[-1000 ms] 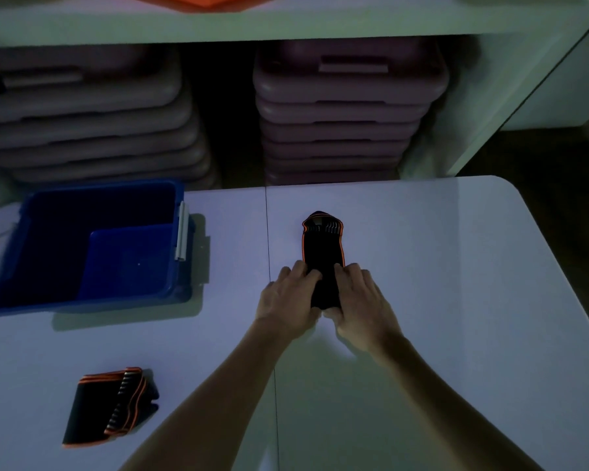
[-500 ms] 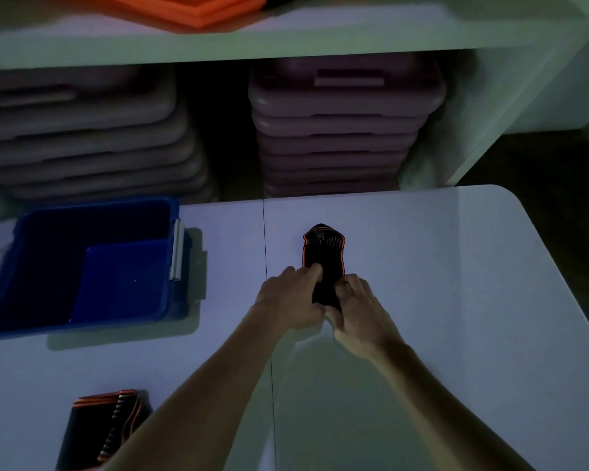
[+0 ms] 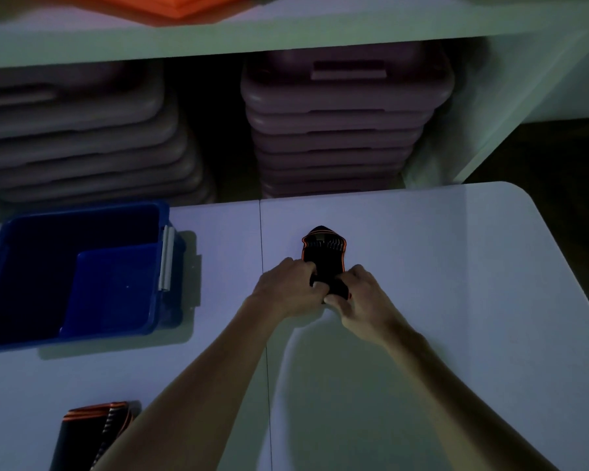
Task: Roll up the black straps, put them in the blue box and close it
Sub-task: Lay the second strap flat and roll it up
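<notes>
Our left hand and right hand pinch the black strap's rolled near end; soft, limp webbing, best gripped there.

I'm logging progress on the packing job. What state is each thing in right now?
Blue box: open, no straps inside, a loose blue panel, maybe its lid, lying in it.
Centre strap: near end partly rolled, far end flat on the table.
Left hand: gripping the roll.
Right hand: gripping the roll.
Second strap: unrolled, at the near left edge.
</notes>
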Demonstrator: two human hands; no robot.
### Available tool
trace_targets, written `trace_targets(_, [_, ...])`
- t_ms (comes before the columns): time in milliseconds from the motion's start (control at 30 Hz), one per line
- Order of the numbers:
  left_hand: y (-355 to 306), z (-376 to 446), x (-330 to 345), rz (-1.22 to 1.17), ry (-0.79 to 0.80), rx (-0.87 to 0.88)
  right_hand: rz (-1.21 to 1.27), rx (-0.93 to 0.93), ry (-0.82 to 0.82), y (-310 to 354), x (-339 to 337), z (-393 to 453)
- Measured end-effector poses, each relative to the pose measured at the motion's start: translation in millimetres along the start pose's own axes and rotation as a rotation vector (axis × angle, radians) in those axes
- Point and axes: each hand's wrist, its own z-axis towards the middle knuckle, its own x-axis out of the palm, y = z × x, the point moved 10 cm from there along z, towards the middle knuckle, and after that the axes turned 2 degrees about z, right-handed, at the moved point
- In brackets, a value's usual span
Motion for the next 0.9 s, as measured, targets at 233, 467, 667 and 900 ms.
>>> trace_targets(233, [2,1,-8,-0.101,-0.247,0.064,0.131,0.202,-0.096,-16,-15,24])
trace_targets(467, [8,9,-15,-0.071,-0.320,0.038,-0.112,-0.105,-0.268,16,-26,26])
trace_targets(667, [22,15,-20,-0.297,-0.339,-0.040,-0.183,-0.200,-0.171,13,-17,26])
trace_targets(900, [22,19,-7,-0.588,-0.265,-0.115,-0.223,-0.107,0.012,8,-30,66])
